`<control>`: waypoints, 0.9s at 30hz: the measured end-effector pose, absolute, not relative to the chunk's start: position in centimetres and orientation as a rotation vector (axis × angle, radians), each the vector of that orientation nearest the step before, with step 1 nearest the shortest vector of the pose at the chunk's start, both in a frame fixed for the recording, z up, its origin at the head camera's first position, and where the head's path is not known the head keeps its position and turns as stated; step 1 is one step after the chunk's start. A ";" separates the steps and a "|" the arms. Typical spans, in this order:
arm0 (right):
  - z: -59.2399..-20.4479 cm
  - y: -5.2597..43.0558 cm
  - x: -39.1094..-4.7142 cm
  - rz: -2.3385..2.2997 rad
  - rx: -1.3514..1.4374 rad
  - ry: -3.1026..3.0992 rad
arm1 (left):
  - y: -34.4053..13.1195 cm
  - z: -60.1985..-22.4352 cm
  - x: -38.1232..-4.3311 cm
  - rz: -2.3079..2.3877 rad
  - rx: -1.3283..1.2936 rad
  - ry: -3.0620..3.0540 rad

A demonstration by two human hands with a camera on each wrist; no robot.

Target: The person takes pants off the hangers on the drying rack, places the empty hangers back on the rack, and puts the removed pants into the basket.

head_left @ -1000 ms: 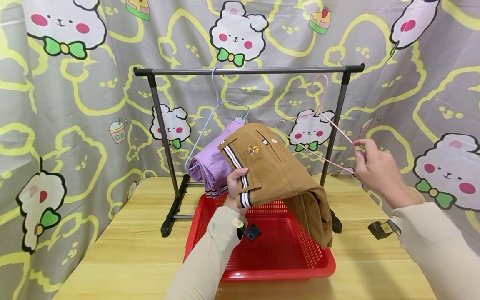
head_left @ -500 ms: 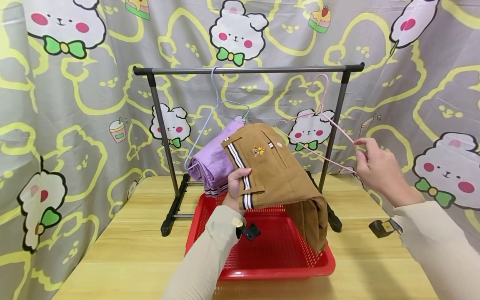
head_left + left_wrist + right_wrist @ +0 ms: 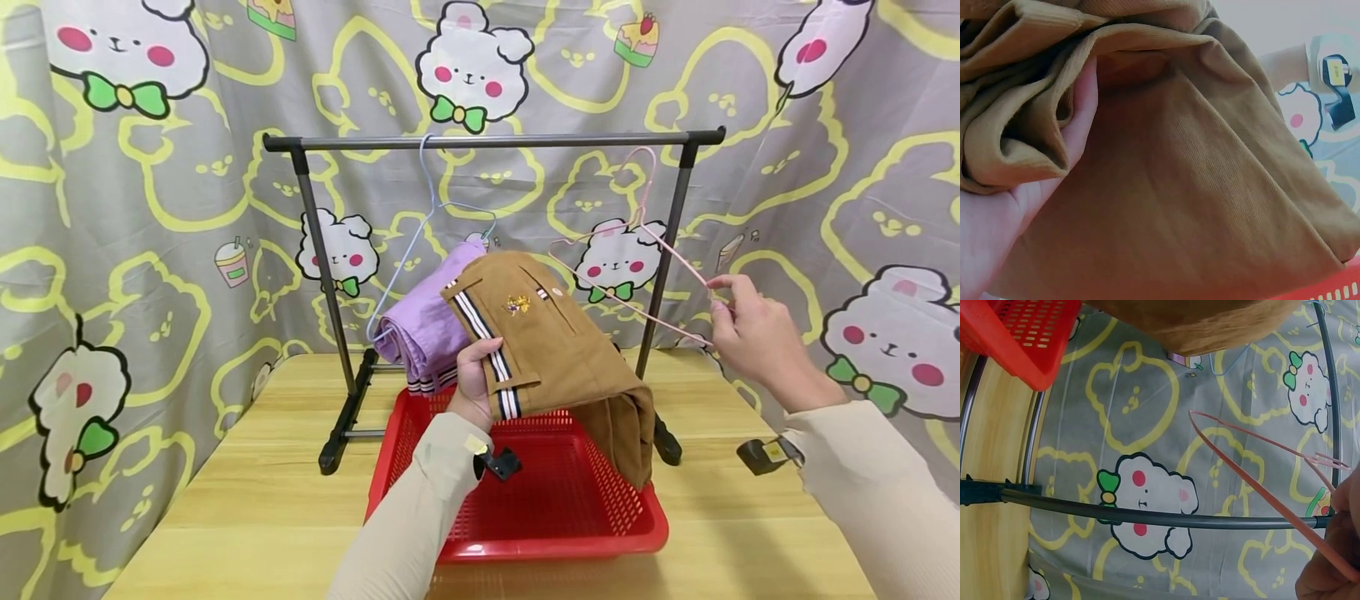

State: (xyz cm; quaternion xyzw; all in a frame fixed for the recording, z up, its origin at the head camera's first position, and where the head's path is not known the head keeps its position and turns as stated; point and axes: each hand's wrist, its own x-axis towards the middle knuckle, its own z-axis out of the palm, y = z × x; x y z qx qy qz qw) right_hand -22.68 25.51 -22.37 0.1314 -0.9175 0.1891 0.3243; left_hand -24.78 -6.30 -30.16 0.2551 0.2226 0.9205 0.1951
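Brown trousers (image 3: 570, 342) with a striped waistband drape over my left hand (image 3: 476, 379), which grips them at the waistband, thumb on top. The fabric hangs down over the basket's right side. In the left wrist view the folded brown cloth (image 3: 1147, 187) lies over the palm and hides most of the fingers. My right hand (image 3: 761, 333) pinches the right corner of a pink hanger (image 3: 637, 312), whose hook stands in front of the rack below the bar. In the right wrist view the hanger's bare pink wire (image 3: 1241, 469) runs out from the fingers.
A dark clothes rack (image 3: 495, 142) stands on the wooden table (image 3: 225, 500). From its bar hangs a blue hanger (image 3: 401, 271) with folded purple trousers (image 3: 431, 321). Below sits a red basket (image 3: 555, 546). A patterned curtain (image 3: 585, 50) covers the back.
My left hand has shifted slightly right and tilted the brown trousers a little; their hanging end has moved slightly left. My right hand and the pink hanger have hardly moved.
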 end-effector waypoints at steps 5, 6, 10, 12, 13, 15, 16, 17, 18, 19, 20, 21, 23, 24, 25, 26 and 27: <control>-22.4 25.6 -22.8 0.496 0.356 -2.390 | -6.5 -30.3 -24.7 2.550 0.758 0.615; -22.4 25.6 -22.8 0.497 0.357 -2.385 | -6.6 -30.3 -24.7 2.541 0.775 0.602; -22.4 25.7 -22.9 0.489 0.369 -2.364 | -6.8 -30.3 -24.7 2.500 0.844 0.525; -22.4 25.8 -22.9 0.481 0.377 -2.357 | -6.8 -30.3 -24.7 2.483 0.870 0.494; -22.3 25.8 -22.9 0.477 0.381 -2.355 | -6.9 -30.3 -24.7 2.477 0.881 0.488; -22.3 25.8 -22.9 0.477 0.381 -2.359 | -6.9 -30.3 -24.7 2.469 0.884 0.487; -22.2 25.9 -22.9 0.476 0.377 -2.361 | -6.9 -30.3 -24.7 2.465 0.881 0.496; -22.2 25.9 -22.9 0.478 0.376 -2.366 | -6.9 -30.4 -24.7 2.461 0.873 0.509; -22.2 25.9 -22.9 0.480 0.376 -2.369 | -6.9 -30.5 -24.7 2.459 0.858 0.526; -22.2 25.9 -22.8 0.485 0.375 -2.371 | -6.9 -30.6 -24.7 2.457 0.843 0.542; -22.1 25.9 -22.8 0.488 0.370 -2.376 | -6.9 -30.7 -24.7 2.453 0.825 0.558; -22.2 25.9 -22.8 0.492 0.367 -2.379 | -6.9 -30.8 -24.7 2.453 0.807 0.575; -22.1 25.9 -22.8 0.503 0.365 -2.383 | -6.9 -31.1 -24.6 2.459 0.767 0.604; -22.2 25.9 -22.8 0.505 0.362 -2.385 | -6.8 -31.2 -24.6 2.464 0.745 0.615; -22.2 25.9 -22.8 0.508 0.359 -2.385 | -6.8 -31.3 -24.5 2.470 0.724 0.628; -22.2 25.9 -22.8 0.510 0.357 -2.387 | -6.8 -31.4 -24.4 2.474 0.701 0.637; -22.2 25.8 -22.8 0.512 0.359 -2.387 | -6.7 -31.5 -24.4 2.481 0.678 0.649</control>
